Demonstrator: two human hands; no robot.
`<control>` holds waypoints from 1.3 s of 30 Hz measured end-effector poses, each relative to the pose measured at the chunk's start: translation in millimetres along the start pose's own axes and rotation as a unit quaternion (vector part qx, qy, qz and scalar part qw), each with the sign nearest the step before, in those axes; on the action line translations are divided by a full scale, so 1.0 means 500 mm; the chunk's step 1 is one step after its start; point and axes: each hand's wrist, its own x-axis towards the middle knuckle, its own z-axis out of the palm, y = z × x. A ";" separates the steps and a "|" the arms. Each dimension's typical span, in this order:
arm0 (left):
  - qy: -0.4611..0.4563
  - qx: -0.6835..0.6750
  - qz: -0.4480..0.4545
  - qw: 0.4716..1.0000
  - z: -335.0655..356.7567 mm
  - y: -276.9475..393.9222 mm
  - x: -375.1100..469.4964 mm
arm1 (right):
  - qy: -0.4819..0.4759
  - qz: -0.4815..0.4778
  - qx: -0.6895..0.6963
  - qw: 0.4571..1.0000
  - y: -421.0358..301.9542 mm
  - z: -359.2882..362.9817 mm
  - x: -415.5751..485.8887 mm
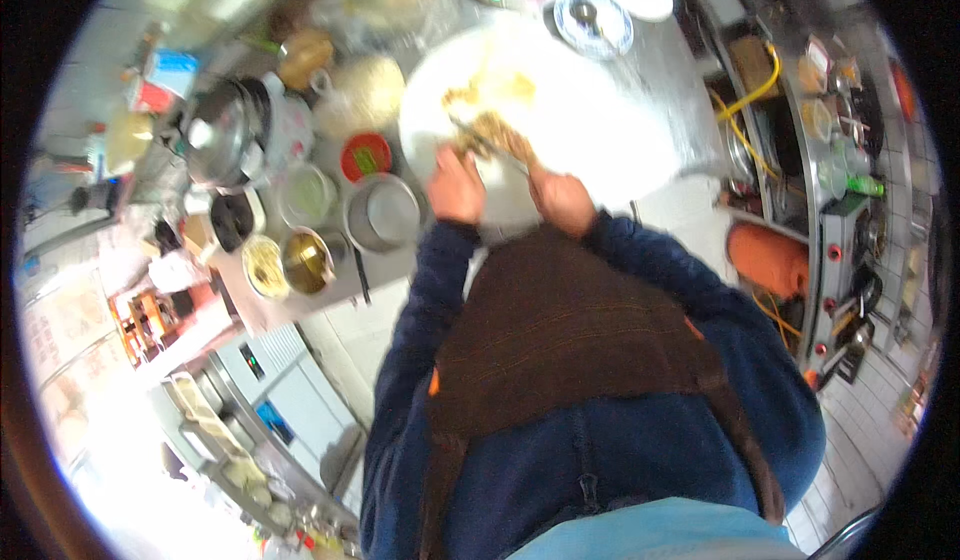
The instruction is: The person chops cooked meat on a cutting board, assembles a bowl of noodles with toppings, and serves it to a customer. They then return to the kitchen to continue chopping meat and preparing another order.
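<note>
A white round cutting board (615, 132), partly washed out by glare, lies before me. My right hand (566, 198) grips a knife (487, 143) at the board's near side, its thin dark blade slanting to the upper left. Beneath and around the blade is brown chopped food (510, 133), blurred, perhaps meat. More yellowish-brown bits (517, 88) are spread farther up the board. My left hand (457, 188) is at the near left of the board, fingertips close to the food and the blade. Whether those fingers pinch anything is too blurred to tell.
Left of the board stand a metal pot (382, 213), a red bowl (366, 157) with green pieces, and a tub of yellowish liquid (306, 260). A blue-and-white plate (594, 22) with a spoon sits beyond. An orange gas cylinder (769, 260) is under the right-hand counter.
</note>
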 end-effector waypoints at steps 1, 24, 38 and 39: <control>0.002 0.001 -0.001 1.000 -0.020 0.015 -0.001 | -0.004 -0.001 -0.006 1.000 -0.015 -0.017 -0.002; -0.019 -0.036 -0.028 0.999 -0.068 -0.014 -0.051 | 0.027 -0.005 -0.045 0.999 0.014 -0.059 -0.020; 0.253 0.033 0.299 0.920 -0.076 -0.155 -0.101 | -0.172 -0.155 -0.153 0.961 0.128 -0.154 0.071; 0.098 -0.028 0.204 0.974 -0.105 -0.161 -0.131 | -0.101 -0.162 -0.045 0.981 0.102 -0.169 0.014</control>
